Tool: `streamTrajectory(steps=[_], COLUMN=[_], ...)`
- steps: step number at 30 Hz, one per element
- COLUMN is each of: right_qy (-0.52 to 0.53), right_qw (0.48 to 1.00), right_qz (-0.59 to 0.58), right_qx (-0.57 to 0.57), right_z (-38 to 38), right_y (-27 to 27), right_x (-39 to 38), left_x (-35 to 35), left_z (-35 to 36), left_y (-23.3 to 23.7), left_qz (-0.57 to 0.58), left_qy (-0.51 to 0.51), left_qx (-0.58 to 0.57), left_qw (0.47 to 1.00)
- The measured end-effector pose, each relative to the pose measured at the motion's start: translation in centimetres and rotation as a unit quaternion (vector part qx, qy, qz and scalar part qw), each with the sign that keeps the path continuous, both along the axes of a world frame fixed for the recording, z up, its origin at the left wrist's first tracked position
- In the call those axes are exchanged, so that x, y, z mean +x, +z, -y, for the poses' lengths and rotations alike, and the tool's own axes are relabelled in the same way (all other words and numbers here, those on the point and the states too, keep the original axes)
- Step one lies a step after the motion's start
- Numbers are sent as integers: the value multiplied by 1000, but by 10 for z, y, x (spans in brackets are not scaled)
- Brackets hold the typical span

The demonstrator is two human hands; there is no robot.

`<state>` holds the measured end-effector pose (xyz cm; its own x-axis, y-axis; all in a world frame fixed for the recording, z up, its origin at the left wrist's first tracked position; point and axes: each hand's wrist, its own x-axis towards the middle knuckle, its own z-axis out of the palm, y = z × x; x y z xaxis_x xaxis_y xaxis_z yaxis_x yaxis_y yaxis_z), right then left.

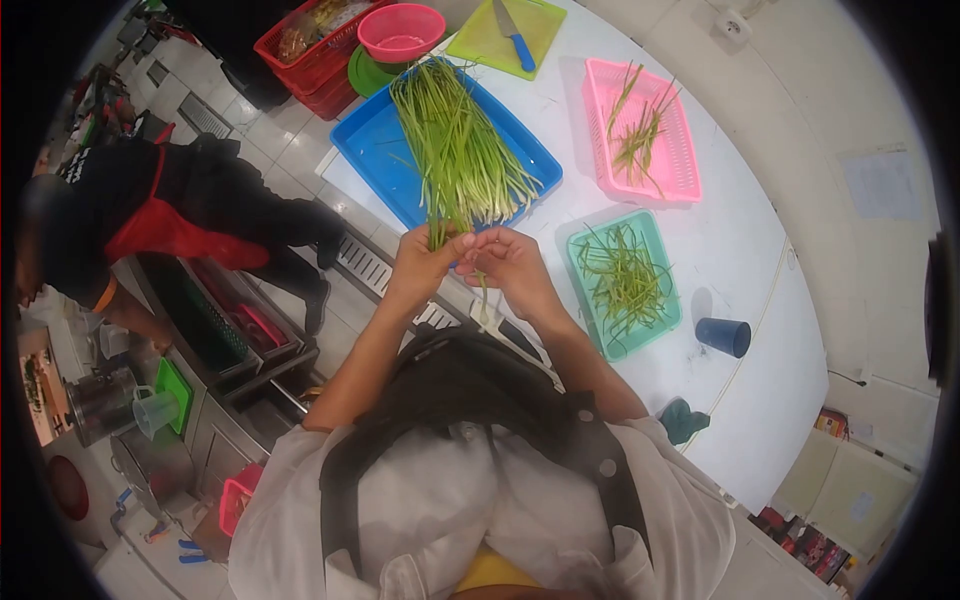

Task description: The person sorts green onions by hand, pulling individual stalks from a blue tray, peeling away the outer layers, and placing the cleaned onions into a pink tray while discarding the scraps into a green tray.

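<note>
A thick bunch of spring onions (455, 140), long and green with whitish root ends, lies across the blue tray (375, 187). Just at the tray's near edge, my left hand (422, 268) is closed around a few green stalks. My right hand (512, 272) meets it, fingertips pinched together, with a piece of green stalk hanging below them. The fingers partly hide what is between the two hands. Right of my hands, a mint-green basket (573, 262) holds loose, bent green pieces. Farther back, a pink basket (683, 180) contains a few green and yellowish strands.
A knife (513, 33) with a blue handle rests on a green cutting board (470, 45) at the back. A dark blue cup (722, 337) and a dark green cloth (682, 422) are on the white table's right side. At left, another person (190, 200) bends over a counter.
</note>
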<state>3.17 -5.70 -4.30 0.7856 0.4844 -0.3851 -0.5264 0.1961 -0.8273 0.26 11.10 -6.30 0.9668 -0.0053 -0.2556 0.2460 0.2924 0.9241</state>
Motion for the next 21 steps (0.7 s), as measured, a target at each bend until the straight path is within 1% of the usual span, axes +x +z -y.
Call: streamTrajectory(steps=[2, 5, 8, 11, 14, 17, 20, 21], right_qy=[-17, -29, -32, -29, -46, -68, -152, -148], right_qw=[998, 992, 994, 996, 998, 997, 982, 983], right_qz=[-46, -99, -88, -72, -31, 34, 93, 93], right_qx=[36, 76, 64, 41, 24, 27, 58, 48], right_z=[0, -1, -4, -6, -6, -6, -18, -17], right_y=[2, 2, -14, -11, -9, -15, -14, -17], right_x=[-1, -2, -2, -3, -2, -1, -5, -5], left_x=[1, 1, -1, -3, -4, -6, -3, -2], left_z=[-2, -2, -4, -4, 2, 2, 5, 7], left_y=[-2, 9, 20, 17, 0, -3, 7, 7], left_qz=[-7, 28, 43, 34, 103, 29, -2, 2], left_qy=[-17, -21, -32, -29, -1, 15, 83, 86], left_qx=[10, 25, 54, 42, 53, 9, -69, -68], left_qw=[1000, 999, 997, 998, 993, 999, 994, 994])
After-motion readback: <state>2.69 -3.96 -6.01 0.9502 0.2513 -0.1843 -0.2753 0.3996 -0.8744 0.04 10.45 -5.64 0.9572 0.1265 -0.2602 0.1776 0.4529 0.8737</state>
